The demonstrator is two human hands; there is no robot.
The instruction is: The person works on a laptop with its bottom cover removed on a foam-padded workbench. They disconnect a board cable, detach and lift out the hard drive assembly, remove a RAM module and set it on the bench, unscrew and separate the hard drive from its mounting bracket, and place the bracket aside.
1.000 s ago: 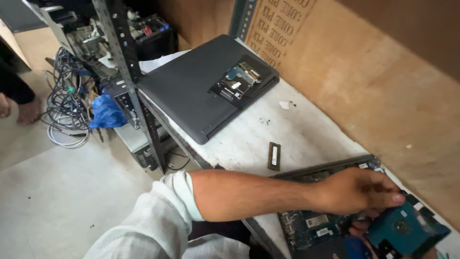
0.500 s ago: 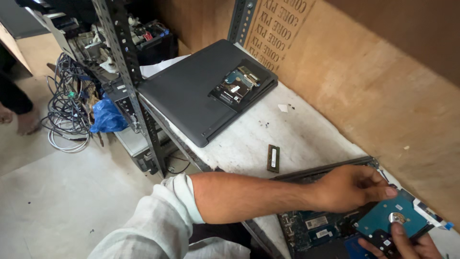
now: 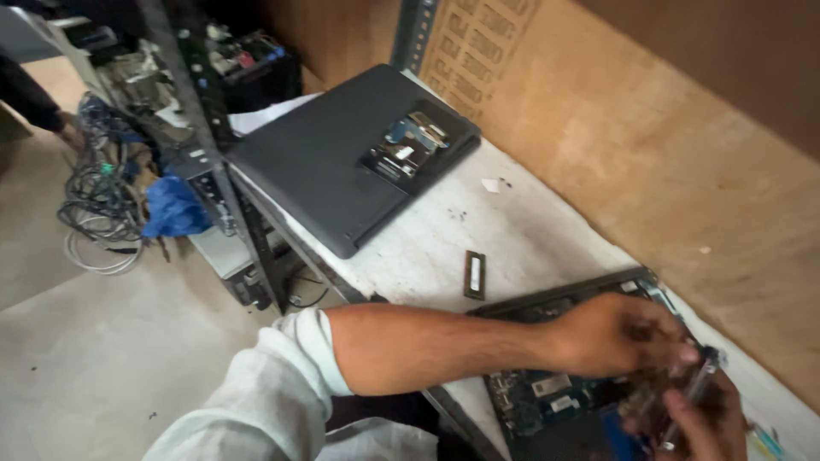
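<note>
My left hand (image 3: 619,335) reaches across to the right over an opened laptop base (image 3: 547,401) with its circuit board bare. Its fingertips pinch the upper end of a small hard drive (image 3: 694,391), which is blurred and turned edge-on. My right hand (image 3: 709,431) comes up from the bottom right corner and grips the lower part of the same drive. Both hands hover just above the laptop base, near the table's right end.
A dark laptop (image 3: 325,171) lies bottom up at the back of the white table (image 3: 512,230), its drive bay (image 3: 408,145) uncovered. A memory stick (image 3: 475,274) lies between the laptops. A wooden board wall (image 3: 666,154) stands right. Cables (image 3: 102,205), blue cloth (image 3: 175,209) and a metal rack (image 3: 213,171) stand left.
The hard drive was held flat with its blue-green face up; now it is tipped on edge between both hands. The camera has moved closer and to the right.
</note>
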